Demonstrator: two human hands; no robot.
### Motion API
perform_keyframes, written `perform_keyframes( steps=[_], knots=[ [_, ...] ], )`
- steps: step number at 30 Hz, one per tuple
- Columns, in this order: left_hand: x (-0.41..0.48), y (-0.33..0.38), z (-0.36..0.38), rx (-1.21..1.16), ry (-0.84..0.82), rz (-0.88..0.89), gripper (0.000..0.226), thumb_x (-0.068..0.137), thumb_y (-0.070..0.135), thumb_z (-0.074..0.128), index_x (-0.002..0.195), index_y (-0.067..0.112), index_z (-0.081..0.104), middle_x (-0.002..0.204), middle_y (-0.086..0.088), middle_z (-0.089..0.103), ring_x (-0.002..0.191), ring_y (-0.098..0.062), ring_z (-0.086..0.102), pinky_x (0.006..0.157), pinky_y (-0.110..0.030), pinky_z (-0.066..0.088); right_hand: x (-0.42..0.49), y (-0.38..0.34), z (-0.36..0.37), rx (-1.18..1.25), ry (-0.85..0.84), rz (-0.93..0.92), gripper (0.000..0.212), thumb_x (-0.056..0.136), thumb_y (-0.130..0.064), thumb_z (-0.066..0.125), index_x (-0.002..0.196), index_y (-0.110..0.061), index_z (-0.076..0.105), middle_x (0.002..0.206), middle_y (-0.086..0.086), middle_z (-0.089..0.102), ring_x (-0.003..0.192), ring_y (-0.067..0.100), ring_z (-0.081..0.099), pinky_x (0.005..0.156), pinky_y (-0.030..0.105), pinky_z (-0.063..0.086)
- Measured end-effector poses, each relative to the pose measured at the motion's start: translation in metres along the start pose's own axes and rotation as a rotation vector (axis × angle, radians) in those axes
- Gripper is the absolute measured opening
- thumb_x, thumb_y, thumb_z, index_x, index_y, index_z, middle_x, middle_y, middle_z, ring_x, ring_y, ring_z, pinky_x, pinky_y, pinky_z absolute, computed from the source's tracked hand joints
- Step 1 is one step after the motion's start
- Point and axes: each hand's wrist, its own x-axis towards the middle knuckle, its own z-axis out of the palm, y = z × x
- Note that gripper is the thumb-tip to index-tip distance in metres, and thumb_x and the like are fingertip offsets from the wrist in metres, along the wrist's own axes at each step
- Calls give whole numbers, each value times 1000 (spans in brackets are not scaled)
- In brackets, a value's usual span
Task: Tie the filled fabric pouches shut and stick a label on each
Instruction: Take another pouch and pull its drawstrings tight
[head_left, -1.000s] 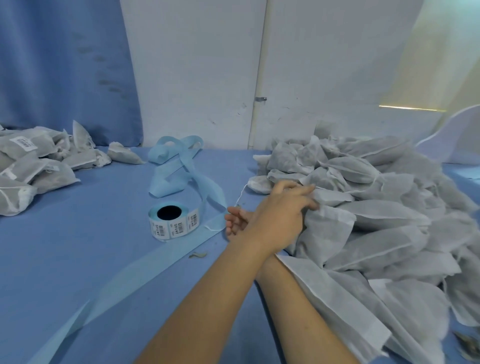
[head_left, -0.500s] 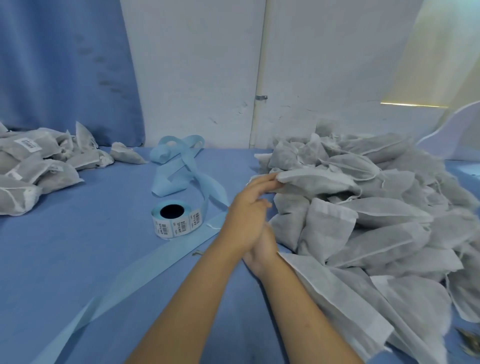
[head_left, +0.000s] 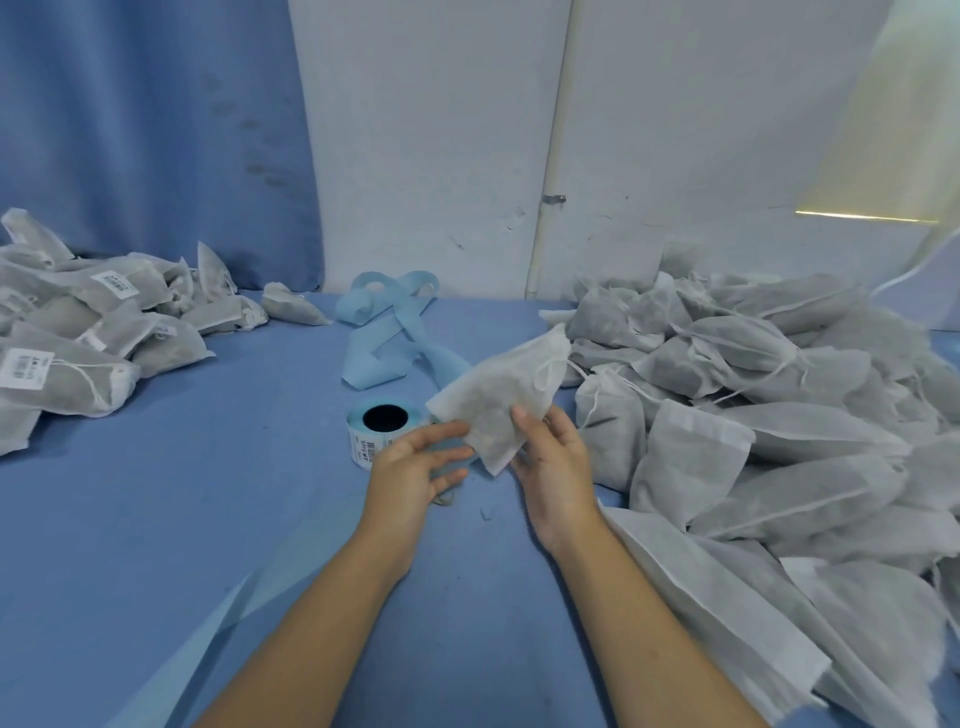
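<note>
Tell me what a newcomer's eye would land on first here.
The fabric pouch held up at the centre draws the eye first, pinched by the right hand with the left hand open beside it. Right of it sprawls a big heap of grey pouches; far left lies a smaller pile of labelled pouches, and a label roll sits just behind the left hand.

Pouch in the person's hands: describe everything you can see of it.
The pouch is thin white fabric with greyish filling showing through. It is held tilted above the blue table, mouth end up and to the right, where a white drawstring loops. No label shows on the visible face. The right hand pinches its lower part, thumb in front. The left hand, fingers straight, reaches its lower left edge.
</note>
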Motion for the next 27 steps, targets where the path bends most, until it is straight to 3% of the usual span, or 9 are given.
perform_keyframes(
  steps=[2,4,6,8,10,14,19,24,27],
  knots=[
    [-1,-4,5,80,43,35,34,88,-8,47,95,17,69,89,11,73,77,-10,71,81,-31,55,-2,2,-1,-222,69,-125,8,91,-15,66,98,-17,64,99,5,69,91,20,64,78,26,51],
    [-4,-7,10,128,79,89,29,88,-5,50,92,17,68,101,5,68,71,-9,69,74,-26,57,-4,2,2,-305,123,-291,15,86,-12,70,95,-23,67,106,1,67,87,11,59,78,21,47],
    [-6,-9,11,148,118,140,21,92,1,51,90,17,66,91,-4,68,65,-9,66,64,-23,54,-7,3,4,-376,137,-425,27,84,-6,70,91,-32,68,107,-3,64,85,6,56,74,14,43],
    [-8,-6,10,108,132,168,14,97,15,52,90,16,65,76,5,70,59,-11,63,59,-25,51,-9,6,4,-455,108,-475,37,85,-1,67,91,-38,65,107,-6,63,90,7,59,73,9,42],
    [-9,-1,10,17,145,141,22,99,23,47,90,14,65,80,8,71,57,-14,61,52,-27,46,-9,10,2,-529,93,-468,40,85,4,64,93,-35,66,110,-4,64,94,10,61,75,8,43],
    [-12,6,7,-113,125,54,38,100,29,36,79,12,63,88,-3,72,50,-17,57,41,-24,34,-3,14,-2,-561,126,-415,35,85,4,63,96,-29,67,102,-9,63,86,7,60,72,6,42],
    [-11,9,2,-101,-20,-10,59,100,44,24,88,7,68,75,-11,72,55,-18,60,45,-21,39,0,18,-4,-555,134,-405,37,85,5,61,97,-30,66,100,-15,61,93,10,62,79,9,44],
    [-14,6,7,-1,22,68,28,97,29,49,87,13,70,72,-7,73,56,-11,61,49,-18,45,-2,18,-3,-540,19,-330,48,86,12,49,109,-28,64,132,-1,57,121,15,55,102,26,44],
    [-17,4,7,42,-5,124,18,94,20,56,87,19,72,77,-3,74,66,-8,64,57,-15,47,-2,18,-5,-617,-91,-282,56,87,13,43,130,-20,56,148,0,44,134,15,44,105,18,38]
  ],
)
